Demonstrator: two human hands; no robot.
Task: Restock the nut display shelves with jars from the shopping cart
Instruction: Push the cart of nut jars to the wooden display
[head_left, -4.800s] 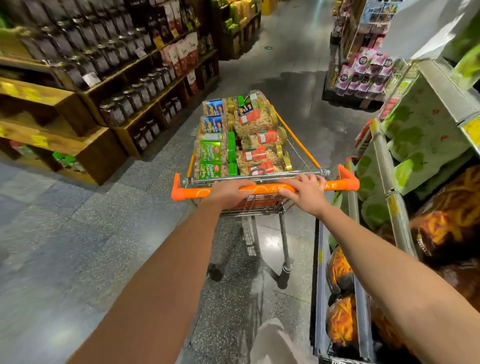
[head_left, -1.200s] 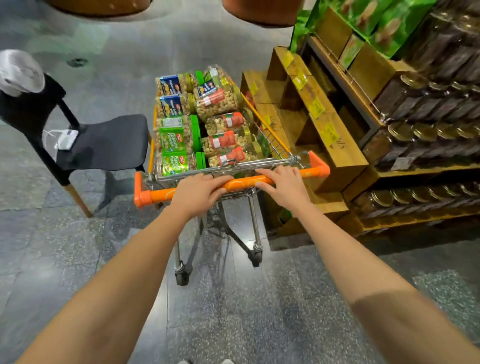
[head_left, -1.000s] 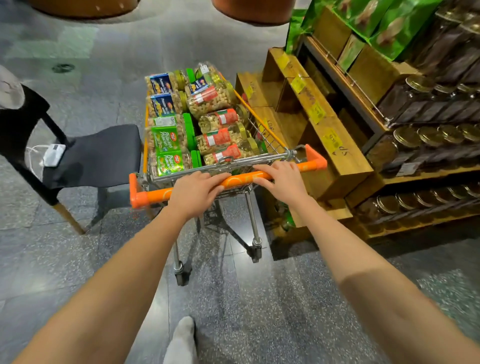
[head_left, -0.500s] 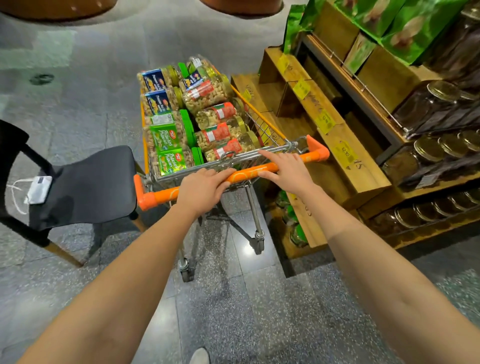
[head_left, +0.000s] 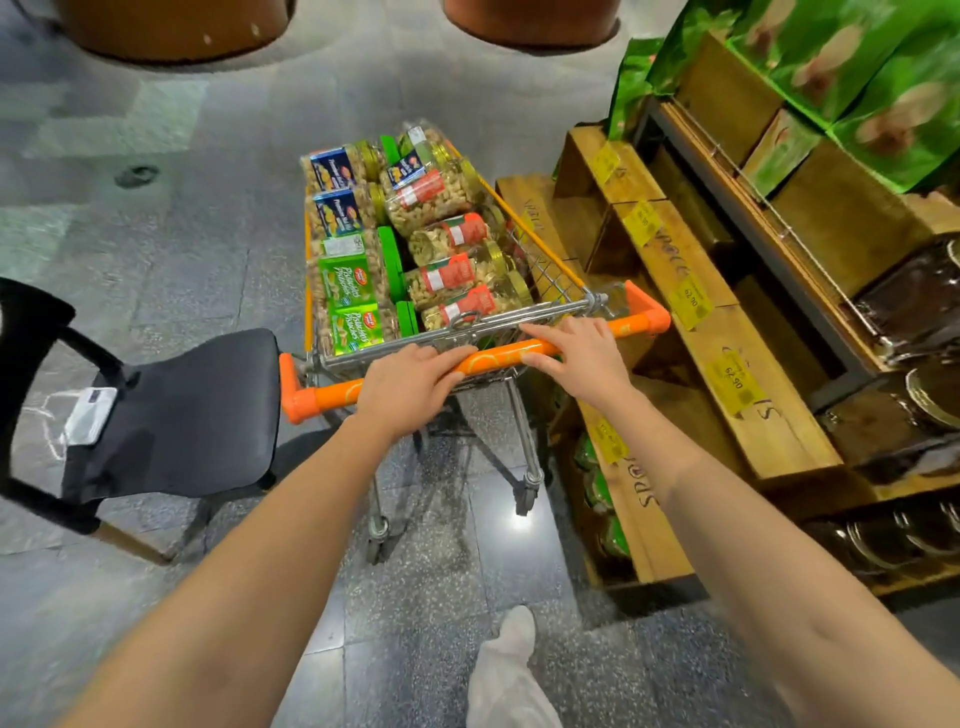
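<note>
At twelve o'clock in the shopping cart (head_left: 551, 283), beside the wooden display shelves (head_left: 696, 332) at three o'clock, lie nut jars (head_left: 452, 271), likely heavy, rigid and slick, best gripped around the body, while the left hand (head_left: 410, 387) and right hand (head_left: 579, 356) rest flat, fingers extended, on its orange handle (head_left: 332, 397).

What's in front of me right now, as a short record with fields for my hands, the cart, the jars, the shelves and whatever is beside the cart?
left hand: rests on the orange handle, fingers laid over it
right hand: rests on the same handle, fingers spread
cart: stands close beside the shelves, which are on its right
jars: lying on their sides in the cart; blue and green labels in the left row, red labels in the right row
shelf details: wooden, with yellow price tags; dark jars farther right
left of cart: black chair
</note>
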